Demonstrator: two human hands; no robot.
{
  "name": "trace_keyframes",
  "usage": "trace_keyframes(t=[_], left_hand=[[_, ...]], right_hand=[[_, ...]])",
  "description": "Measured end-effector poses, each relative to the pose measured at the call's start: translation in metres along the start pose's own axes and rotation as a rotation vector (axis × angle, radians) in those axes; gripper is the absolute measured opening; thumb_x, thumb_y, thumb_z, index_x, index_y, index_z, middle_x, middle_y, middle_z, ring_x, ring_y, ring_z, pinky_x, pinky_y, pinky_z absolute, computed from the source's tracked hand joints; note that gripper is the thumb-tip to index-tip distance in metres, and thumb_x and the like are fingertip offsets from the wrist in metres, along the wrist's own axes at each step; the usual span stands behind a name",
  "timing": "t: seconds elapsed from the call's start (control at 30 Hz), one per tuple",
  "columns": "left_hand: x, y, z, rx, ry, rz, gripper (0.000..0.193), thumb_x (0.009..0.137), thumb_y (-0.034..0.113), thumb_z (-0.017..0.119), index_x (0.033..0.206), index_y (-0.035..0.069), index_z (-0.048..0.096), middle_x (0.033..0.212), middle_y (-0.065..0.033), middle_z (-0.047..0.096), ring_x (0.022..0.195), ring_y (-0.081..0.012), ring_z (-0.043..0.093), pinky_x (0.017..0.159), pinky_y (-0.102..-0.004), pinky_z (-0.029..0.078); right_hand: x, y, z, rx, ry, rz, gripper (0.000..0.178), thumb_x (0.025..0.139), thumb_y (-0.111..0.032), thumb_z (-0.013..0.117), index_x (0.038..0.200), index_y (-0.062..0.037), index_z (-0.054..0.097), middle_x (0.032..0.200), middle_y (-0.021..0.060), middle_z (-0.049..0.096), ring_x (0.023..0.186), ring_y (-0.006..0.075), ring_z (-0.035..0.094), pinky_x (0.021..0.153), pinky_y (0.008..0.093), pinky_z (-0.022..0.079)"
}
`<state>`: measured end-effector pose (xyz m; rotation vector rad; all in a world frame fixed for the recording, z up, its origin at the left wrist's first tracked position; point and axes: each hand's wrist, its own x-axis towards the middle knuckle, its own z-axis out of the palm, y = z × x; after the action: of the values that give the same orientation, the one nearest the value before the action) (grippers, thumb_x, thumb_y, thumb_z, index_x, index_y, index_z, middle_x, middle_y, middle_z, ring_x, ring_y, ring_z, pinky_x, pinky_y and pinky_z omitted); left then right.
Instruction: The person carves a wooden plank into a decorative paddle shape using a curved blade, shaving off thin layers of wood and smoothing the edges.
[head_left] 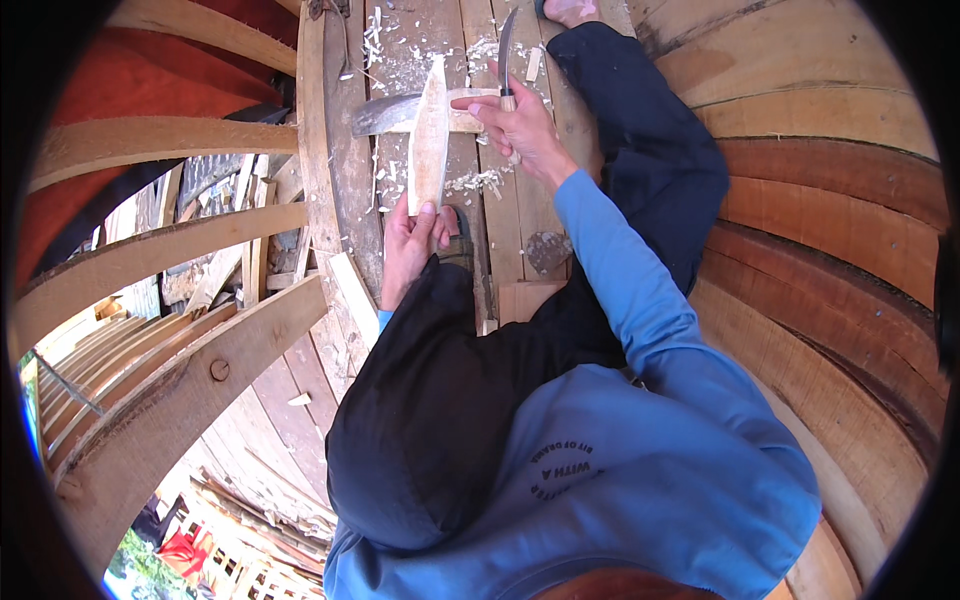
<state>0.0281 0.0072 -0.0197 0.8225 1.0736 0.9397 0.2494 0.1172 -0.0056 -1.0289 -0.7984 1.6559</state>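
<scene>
My left hand (pixel 408 245) pinches the lower end of a flat, pale wooden piece (pixel 430 140) between thumb and fingers. The piece stands lengthwise away from me and tapers to a narrow far tip. In my right hand (pixel 528 135) is a knife (pixel 506 55) with a wooden handle and a slim curved blade pointing up and away. The right index finger stretches left toward the wooden piece; whether it touches cannot be told. Behind the piece, crosswise on the planks, lies a curved length of wood (pixel 395 115), grey at its left end and pale at its right.
Shavings (pixel 475 182) litter the plank floor (pixel 345 185). Curved wooden ribs (pixel 190 230) arch along the left, with scrap wood (pixel 265 225) beyond them. Curved planks (pixel 810 190) wall the right side. My dark-trousered legs flank the work; a pale offcut (pixel 352 300) lies near the left knee.
</scene>
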Motion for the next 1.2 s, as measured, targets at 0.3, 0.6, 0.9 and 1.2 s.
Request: trace_keyframes(t=[0.3, 0.6, 0.9, 1.2], left_hand=[[0.0, 0.009, -0.008, 0.767, 0.255, 0.148, 0.021, 0.104, 0.015, 0.056, 0.118, 0.001, 0.059, 0.072, -0.0199, 0.066, 0.062, -0.0331, 0.066, 0.057, -0.0422, 0.049], [-0.003, 0.006, -0.01, 0.867, 0.25, 0.123, 0.031, 0.103, 0.019, 0.055, 0.129, 0.001, 0.057, 0.076, -0.0274, 0.066, 0.067, -0.0442, 0.067, 0.059, -0.0486, 0.049], [-0.002, 0.007, -0.006, 0.959, 0.262, 0.221, 0.031, 0.105, 0.022, 0.054, 0.128, 0.001, 0.057, 0.085, -0.0226, 0.069, 0.074, -0.0375, 0.069, 0.066, -0.0444, 0.052], [-0.006, 0.01, -0.005, 0.649, 0.219, 0.025, 0.026, 0.107, 0.023, 0.054, 0.118, 0.0, 0.057, 0.085, -0.0156, 0.071, 0.072, -0.0234, 0.069, 0.065, -0.0385, 0.052]], right_hand=[[0.008, -0.031, 0.031, -0.123, 0.095, -0.091, 0.094, 0.087, -0.006, 0.081, 0.16, -0.0027, 0.022, 0.101, 0.0093, 0.07, 0.045, 0.0051, 0.049, 0.035, 0.0225, 0.034], [0.015, -0.029, 0.028, -0.159, 0.186, -0.163, 0.1, 0.08, -0.005, 0.084, 0.159, 0.0024, 0.023, 0.099, 0.0108, 0.071, 0.047, 0.0071, 0.054, 0.035, 0.0231, 0.04], [0.014, -0.033, 0.033, -0.205, 0.213, -0.108, 0.096, 0.085, -0.001, 0.078, 0.16, -0.001, 0.019, 0.106, 0.0166, 0.073, 0.047, 0.0053, 0.051, 0.037, 0.0221, 0.037], [0.019, -0.022, 0.015, 0.166, 0.049, -0.021, 0.081, 0.087, 0.002, 0.074, 0.156, 0.0007, 0.033, 0.098, 0.0125, 0.073, 0.05, 0.0067, 0.052, 0.037, 0.024, 0.04]])
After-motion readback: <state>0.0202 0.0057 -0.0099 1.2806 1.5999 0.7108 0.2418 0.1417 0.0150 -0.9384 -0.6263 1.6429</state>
